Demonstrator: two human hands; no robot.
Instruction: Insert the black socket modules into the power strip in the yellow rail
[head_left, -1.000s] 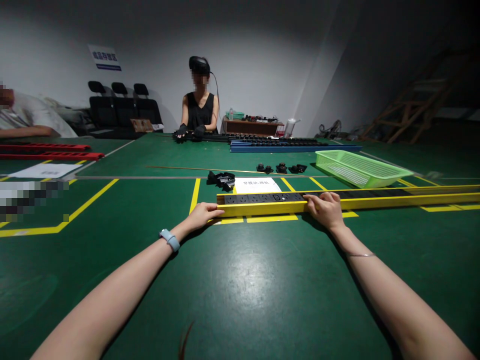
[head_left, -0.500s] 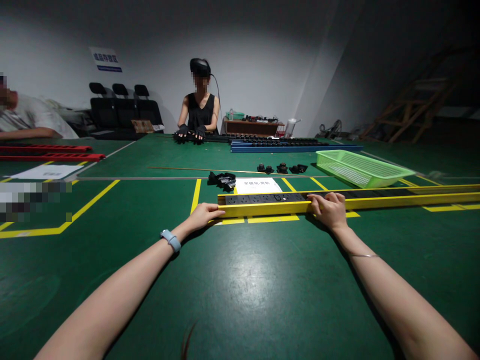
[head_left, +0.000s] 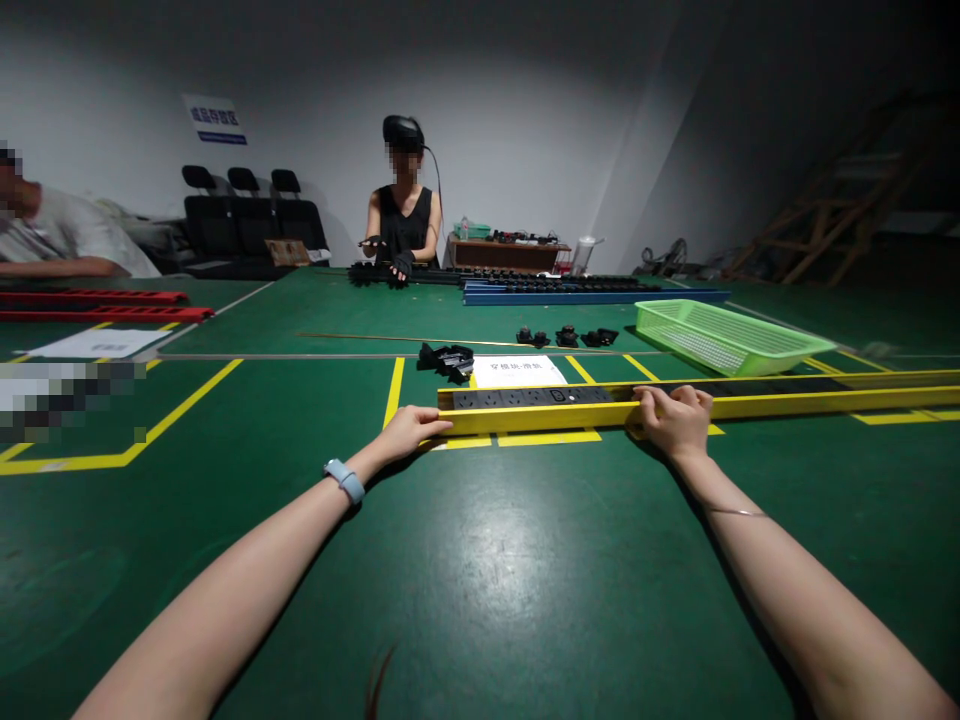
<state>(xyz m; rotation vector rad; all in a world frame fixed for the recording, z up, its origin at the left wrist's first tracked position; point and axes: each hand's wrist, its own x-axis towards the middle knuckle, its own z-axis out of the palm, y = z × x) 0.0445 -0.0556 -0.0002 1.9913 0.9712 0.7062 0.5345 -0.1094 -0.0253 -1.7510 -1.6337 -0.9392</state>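
A long yellow rail lies across the green table, with several black socket modules seated in its left part. My left hand rests against the rail's left end, fingers together and flat. Further along, my right hand is curled over the rail's near edge, just right of the last black module. A blue band sits on my left wrist.
A white label sheet and loose black parts lie behind the rail. More black parts and a green mesh basket sit further back. A blue rail lies before a seated person with a headset. Red rails are far left.
My right hand has slid to the right along the yellow rail, away from the black modules. My left hand has stayed at the rail's end. The person opposite lifted one hand.
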